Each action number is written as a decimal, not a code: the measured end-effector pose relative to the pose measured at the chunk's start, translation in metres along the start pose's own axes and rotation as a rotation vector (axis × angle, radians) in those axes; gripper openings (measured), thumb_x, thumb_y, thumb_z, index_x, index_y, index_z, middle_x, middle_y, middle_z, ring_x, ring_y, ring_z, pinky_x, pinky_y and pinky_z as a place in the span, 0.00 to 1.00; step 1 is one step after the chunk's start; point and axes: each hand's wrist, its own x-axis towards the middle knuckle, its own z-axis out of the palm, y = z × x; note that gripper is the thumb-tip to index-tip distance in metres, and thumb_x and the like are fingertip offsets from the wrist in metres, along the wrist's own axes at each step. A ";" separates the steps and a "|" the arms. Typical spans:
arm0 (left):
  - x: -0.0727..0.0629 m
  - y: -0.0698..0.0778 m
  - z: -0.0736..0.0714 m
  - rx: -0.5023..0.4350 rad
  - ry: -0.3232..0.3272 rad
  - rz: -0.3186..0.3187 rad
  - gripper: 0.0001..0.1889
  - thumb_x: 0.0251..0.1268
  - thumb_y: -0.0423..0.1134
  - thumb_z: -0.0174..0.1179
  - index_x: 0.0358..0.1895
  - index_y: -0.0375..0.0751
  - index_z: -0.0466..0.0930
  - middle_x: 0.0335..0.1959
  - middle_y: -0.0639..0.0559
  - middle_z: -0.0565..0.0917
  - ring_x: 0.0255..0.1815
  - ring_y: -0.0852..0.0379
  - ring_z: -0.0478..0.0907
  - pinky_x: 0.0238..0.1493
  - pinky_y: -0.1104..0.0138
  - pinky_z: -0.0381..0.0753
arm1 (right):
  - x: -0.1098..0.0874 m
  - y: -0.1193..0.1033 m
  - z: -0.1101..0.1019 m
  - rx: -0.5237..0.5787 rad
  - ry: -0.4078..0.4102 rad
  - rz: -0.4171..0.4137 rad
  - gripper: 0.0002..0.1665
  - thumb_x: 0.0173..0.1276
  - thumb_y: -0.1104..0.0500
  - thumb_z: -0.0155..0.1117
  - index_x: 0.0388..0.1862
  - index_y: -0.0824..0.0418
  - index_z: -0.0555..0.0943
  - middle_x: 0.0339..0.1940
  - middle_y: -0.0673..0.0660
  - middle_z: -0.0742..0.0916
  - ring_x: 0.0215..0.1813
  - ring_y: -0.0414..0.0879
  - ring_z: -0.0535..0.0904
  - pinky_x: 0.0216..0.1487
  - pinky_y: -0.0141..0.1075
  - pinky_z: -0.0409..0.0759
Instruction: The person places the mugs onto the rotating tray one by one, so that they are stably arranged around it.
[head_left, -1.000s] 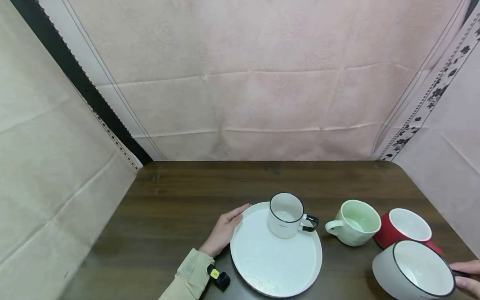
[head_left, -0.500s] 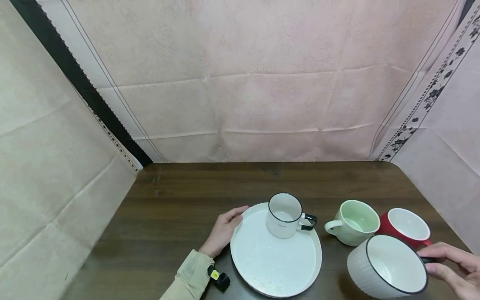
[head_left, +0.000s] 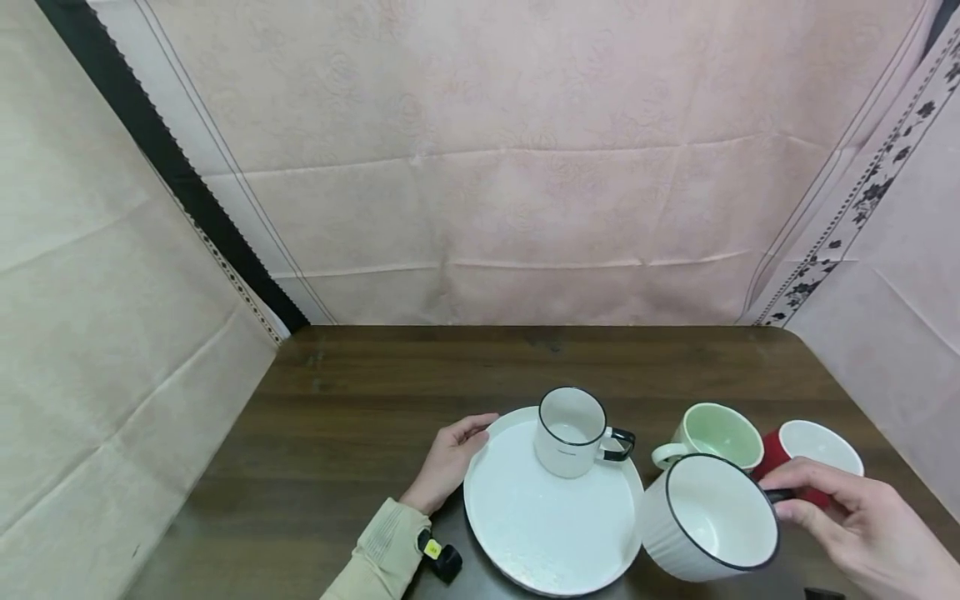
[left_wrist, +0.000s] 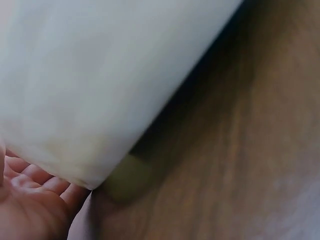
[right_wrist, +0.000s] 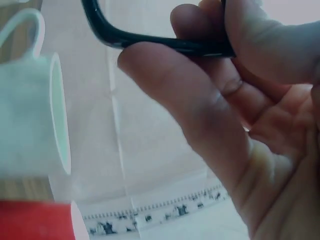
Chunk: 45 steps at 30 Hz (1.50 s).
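A round white plate (head_left: 547, 533) lies before me, and my left hand (head_left: 447, 462) touches its left rim with fingers fairly straight. On the plate's far part stands a small white mug (head_left: 567, 454) with a black rim and handle. My right hand (head_left: 870, 521) pinches the black handle (right_wrist: 155, 41) of a larger white mug (head_left: 705, 529). That mug is tilted, its mouth toward me, and overlaps the plate's right edge in the head view; whether they touch I cannot tell. Up close in the left wrist view, a blurred white surface (left_wrist: 100, 85) hides part of my left hand.
A pale green mug (head_left: 720, 437) stands just beyond the larger white mug, partly covered by it. Beside it a red mug (head_left: 817, 442) with a white inside is partly behind my right hand. Cloth (head_left: 525, 208) hangs behind the brown wooden table (head_left: 360, 392).
My right hand has carried the larger white mug leftward from the right edge toward the plate. My left hand, the plate and the small mug have stayed in place.
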 end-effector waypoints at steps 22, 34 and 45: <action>0.001 -0.002 0.001 -0.009 0.007 0.006 0.16 0.75 0.38 0.51 0.61 0.42 0.78 0.56 0.46 0.80 0.56 0.50 0.77 0.52 0.61 0.79 | 0.037 -0.024 0.039 0.103 -0.082 0.109 0.25 0.48 0.72 0.76 0.41 0.48 0.83 0.37 0.45 0.86 0.38 0.34 0.76 0.30 0.25 0.75; 0.001 0.000 0.001 -0.011 0.035 -0.007 0.15 0.75 0.37 0.51 0.59 0.40 0.78 0.52 0.45 0.82 0.52 0.50 0.79 0.50 0.61 0.80 | 0.049 -0.034 0.054 0.062 -0.088 0.201 0.22 0.48 0.65 0.78 0.39 0.44 0.84 0.35 0.43 0.84 0.36 0.37 0.75 0.27 0.30 0.76; 0.001 0.001 0.000 -0.028 0.044 -0.017 0.15 0.74 0.37 0.52 0.58 0.39 0.79 0.51 0.44 0.82 0.49 0.49 0.80 0.47 0.61 0.81 | 0.053 -0.034 0.069 0.107 -0.059 0.118 0.23 0.48 0.69 0.77 0.39 0.46 0.83 0.34 0.42 0.84 0.34 0.36 0.75 0.25 0.27 0.72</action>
